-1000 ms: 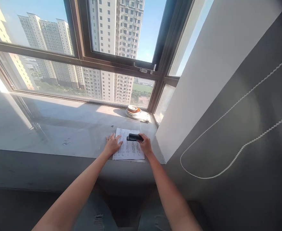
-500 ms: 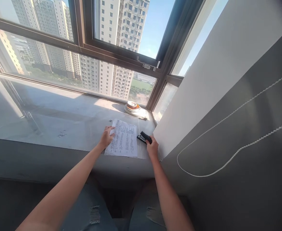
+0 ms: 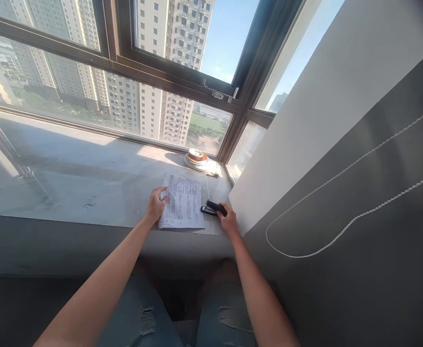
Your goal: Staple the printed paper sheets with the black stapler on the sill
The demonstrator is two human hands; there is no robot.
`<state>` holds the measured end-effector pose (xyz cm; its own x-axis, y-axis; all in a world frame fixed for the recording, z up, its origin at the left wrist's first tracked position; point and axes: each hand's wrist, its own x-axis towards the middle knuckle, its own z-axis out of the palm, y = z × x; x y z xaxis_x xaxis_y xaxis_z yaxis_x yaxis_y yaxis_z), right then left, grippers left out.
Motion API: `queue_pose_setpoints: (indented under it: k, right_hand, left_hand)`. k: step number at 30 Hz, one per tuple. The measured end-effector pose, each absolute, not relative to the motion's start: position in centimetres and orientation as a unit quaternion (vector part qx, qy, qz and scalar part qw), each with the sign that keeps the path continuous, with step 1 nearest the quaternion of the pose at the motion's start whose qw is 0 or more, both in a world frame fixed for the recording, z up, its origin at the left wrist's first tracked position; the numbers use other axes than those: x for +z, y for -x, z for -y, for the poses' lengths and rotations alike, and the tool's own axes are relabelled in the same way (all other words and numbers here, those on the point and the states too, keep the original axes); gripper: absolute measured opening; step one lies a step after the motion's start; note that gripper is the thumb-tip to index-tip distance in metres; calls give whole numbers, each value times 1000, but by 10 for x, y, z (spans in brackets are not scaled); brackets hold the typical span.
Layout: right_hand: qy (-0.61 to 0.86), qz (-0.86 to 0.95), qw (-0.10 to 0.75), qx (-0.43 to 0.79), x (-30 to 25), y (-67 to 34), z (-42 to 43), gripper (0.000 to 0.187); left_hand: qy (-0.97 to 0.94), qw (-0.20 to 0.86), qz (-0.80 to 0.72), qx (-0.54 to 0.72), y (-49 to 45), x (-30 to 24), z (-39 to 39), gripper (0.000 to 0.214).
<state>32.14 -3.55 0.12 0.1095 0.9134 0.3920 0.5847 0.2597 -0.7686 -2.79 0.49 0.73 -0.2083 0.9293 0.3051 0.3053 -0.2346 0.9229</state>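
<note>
A thin stack of printed paper (image 3: 183, 205) lies on the grey window sill (image 3: 70, 183) in front of me. My left hand (image 3: 156, 205) grips the stack's left edge, fingers curled over it. My right hand (image 3: 227, 220) is closed on the rear of a black stapler (image 3: 212, 207), which rests on the sill just right of the paper, its nose touching the paper's right edge.
A round orange-and-white tin (image 3: 197, 158) sits at the sill's far right corner by the window frame (image 3: 182, 77). A white wall (image 3: 305, 111) and a grey wall with a looped bead cord (image 3: 341, 231) close in on the right. Small scattered bits (image 3: 90, 204) lie on the sill to the left.
My right hand took the stapler off the top of the paper and set it beside the right edge. My left hand shifted from pressing flat on the sheets to gripping their left edge.
</note>
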Motion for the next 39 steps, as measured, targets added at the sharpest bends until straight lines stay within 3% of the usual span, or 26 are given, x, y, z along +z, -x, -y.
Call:
queue_pose_setpoints:
  k: [7,15,20,33,39]
  right_hand:
    - [542,659,482,200,0,-317,31,41]
    - [550,649,486,201,3,-313,31,36]
    - [570,650,463,196,12,-306,39,31]
    - [535,746,370,141,23,-299,62,44]
    - [446,830,325,81,28,-288,68,62]
  left_hand:
    - [-517,378,-540,546,37,9,-1,47]
    - [-578,235,-590,512,31,9,-2,39]
    - [-601,218,-598,483,32,13,-3,39]
    - [-604,243,-602,462,28,19,5,47]
    - [-598,248,-601,468,23,21,6,44]
